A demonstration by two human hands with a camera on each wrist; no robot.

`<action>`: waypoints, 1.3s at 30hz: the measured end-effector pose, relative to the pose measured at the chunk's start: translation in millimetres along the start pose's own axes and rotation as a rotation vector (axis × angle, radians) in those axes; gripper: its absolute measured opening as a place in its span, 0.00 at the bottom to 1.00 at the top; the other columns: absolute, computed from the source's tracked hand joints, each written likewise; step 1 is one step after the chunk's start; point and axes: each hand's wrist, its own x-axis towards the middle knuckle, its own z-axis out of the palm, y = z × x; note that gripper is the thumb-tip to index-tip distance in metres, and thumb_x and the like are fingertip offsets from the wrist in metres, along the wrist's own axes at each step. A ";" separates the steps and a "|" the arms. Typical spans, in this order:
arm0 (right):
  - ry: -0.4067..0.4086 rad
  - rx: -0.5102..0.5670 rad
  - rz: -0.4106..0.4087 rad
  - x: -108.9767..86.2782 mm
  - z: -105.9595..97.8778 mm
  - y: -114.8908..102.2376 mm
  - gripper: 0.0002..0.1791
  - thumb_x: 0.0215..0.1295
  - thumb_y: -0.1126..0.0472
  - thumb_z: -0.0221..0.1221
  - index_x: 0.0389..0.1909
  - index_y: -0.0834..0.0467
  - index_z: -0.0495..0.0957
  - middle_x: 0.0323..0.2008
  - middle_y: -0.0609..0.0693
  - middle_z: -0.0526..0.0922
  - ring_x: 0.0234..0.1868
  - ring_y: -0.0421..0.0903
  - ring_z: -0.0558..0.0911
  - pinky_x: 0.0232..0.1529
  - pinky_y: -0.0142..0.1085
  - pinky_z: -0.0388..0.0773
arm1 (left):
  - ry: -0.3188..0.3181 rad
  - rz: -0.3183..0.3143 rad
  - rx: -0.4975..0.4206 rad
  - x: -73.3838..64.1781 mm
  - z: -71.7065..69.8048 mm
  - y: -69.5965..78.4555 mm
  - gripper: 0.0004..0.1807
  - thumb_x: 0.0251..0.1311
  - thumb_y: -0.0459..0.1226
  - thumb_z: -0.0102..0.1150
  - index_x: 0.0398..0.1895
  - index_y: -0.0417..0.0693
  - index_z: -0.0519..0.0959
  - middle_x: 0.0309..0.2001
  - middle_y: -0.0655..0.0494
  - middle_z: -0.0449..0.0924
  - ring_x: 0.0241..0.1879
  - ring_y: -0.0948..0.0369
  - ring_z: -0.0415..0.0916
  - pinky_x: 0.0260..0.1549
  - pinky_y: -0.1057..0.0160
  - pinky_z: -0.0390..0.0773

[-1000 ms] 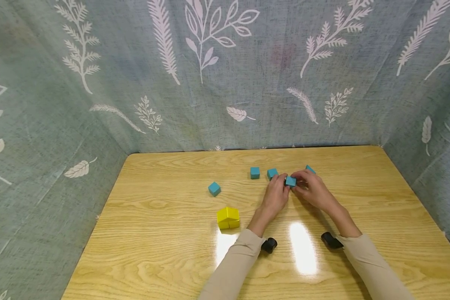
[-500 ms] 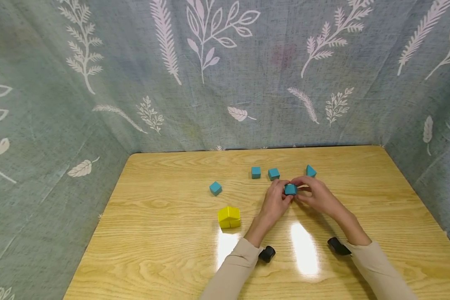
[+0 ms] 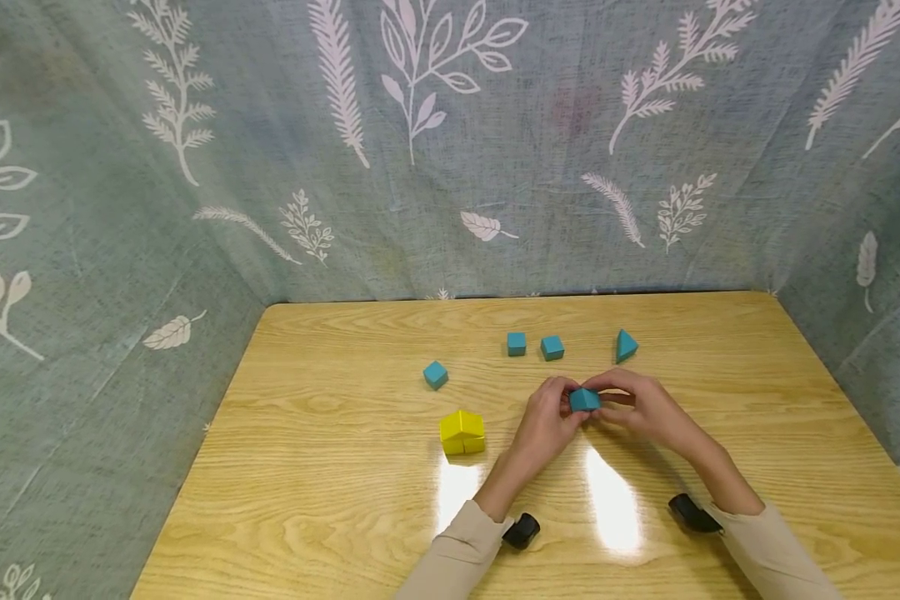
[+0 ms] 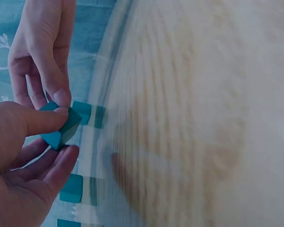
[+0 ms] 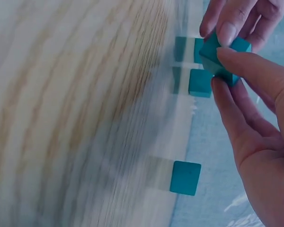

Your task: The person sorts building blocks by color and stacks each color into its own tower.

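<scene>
Leaf-printed cloth (image 3: 390, 225) stands behind the table (image 3: 285, 467) and along its left and right sides; the far edge runs just beside it. From my remote station I record the left hand (image 3: 543, 422) and the right hand (image 3: 648, 407) together, right of the table's middle, with a teal block (image 3: 585, 401) between them. Grip, both sides: thumb and fingers of each hand pinch the block, one from its left, the other from its right. The block is well apart from every table edge.

Room for moving: a broad stretch of wood lies between the right hand and the right edge, and another between the yellow stack (image 3: 462, 432) and the left edge. Beyond the hands I note one cube (image 3: 517, 343), a second cube (image 3: 552, 348) near it, and a wedge (image 3: 626, 345) near the right hand. A third cube (image 3: 436, 375) sits farther left (turned cornerwise to my view).

Hidden or doubtful: fingers cover part of the block, and I cannot tell whether it is one piece or two, nor its height over the wood. The left sleeve (image 3: 453, 554) and right sleeve (image 3: 776, 554) are cut off at the bottom of the head view. Low in the left wrist view, a teal piece (image 4: 68, 223) is also cut off; I cannot match it. Glare (image 3: 611, 500) washes out some grain.
</scene>
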 end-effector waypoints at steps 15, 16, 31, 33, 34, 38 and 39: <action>-0.079 -0.147 -0.134 -5.0 11.0 -8.4 0.19 0.58 0.74 0.72 0.52 0.62 0.85 0.48 0.54 0.85 0.45 0.49 0.84 0.39 0.38 0.86 | -0.031 -0.030 0.045 -22.1 -7.4 -5.1 0.17 0.60 0.31 0.73 0.51 0.37 0.80 0.46 0.50 0.82 0.45 0.59 0.79 0.46 0.72 0.79; -0.089 -0.131 -0.126 -5.1 11.9 -8.5 0.20 0.58 0.74 0.72 0.52 0.63 0.85 0.48 0.54 0.85 0.45 0.50 0.85 0.40 0.39 0.86 | -0.034 -0.029 0.045 -23.2 -7.7 -5.5 0.17 0.60 0.31 0.74 0.51 0.37 0.80 0.46 0.50 0.82 0.45 0.59 0.79 0.46 0.72 0.79; -0.133 -0.083 -0.076 -3.8 22.6 -6.2 0.18 0.58 0.74 0.72 0.49 0.66 0.81 0.46 0.57 0.84 0.47 0.55 0.86 0.46 0.40 0.87 | -0.051 0.041 0.106 -27.2 -10.6 -9.6 0.16 0.59 0.30 0.74 0.49 0.38 0.82 0.44 0.51 0.84 0.44 0.61 0.80 0.46 0.72 0.79; -0.135 -0.070 -0.065 -3.7 23.2 -6.1 0.18 0.58 0.73 0.72 0.50 0.66 0.81 0.46 0.57 0.84 0.47 0.56 0.86 0.47 0.41 0.87 | -0.052 0.049 0.104 -27.5 -11.2 -10.1 0.16 0.59 0.31 0.74 0.48 0.38 0.82 0.43 0.51 0.84 0.44 0.61 0.80 0.45 0.72 0.79; -0.136 -0.064 -0.062 -3.6 23.5 -6.1 0.18 0.59 0.72 0.72 0.50 0.66 0.81 0.46 0.58 0.84 0.47 0.56 0.86 0.47 0.41 0.87 | -0.053 0.049 0.105 -27.6 -11.5 -10.3 0.15 0.59 0.31 0.74 0.48 0.38 0.82 0.43 0.51 0.84 0.43 0.61 0.80 0.45 0.73 0.79; -0.145 -0.048 -0.055 -3.2 24.5 -6.4 0.18 0.60 0.71 0.71 0.51 0.65 0.81 0.47 0.57 0.84 0.48 0.55 0.85 0.48 0.43 0.86 | -0.063 0.046 0.099 -28.2 -13.7 -9.8 0.14 0.60 0.32 0.73 0.47 0.39 0.82 0.42 0.51 0.83 0.43 0.60 0.80 0.45 0.73 0.79; -0.149 -0.047 -0.054 -3.1 24.6 -6.4 0.18 0.61 0.71 0.71 0.51 0.65 0.81 0.47 0.57 0.84 0.48 0.55 0.85 0.48 0.43 0.86 | -0.063 0.045 0.102 -28.4 -14.2 -10.3 0.14 0.60 0.32 0.73 0.46 0.39 0.82 0.42 0.51 0.83 0.43 0.60 0.80 0.44 0.73 0.79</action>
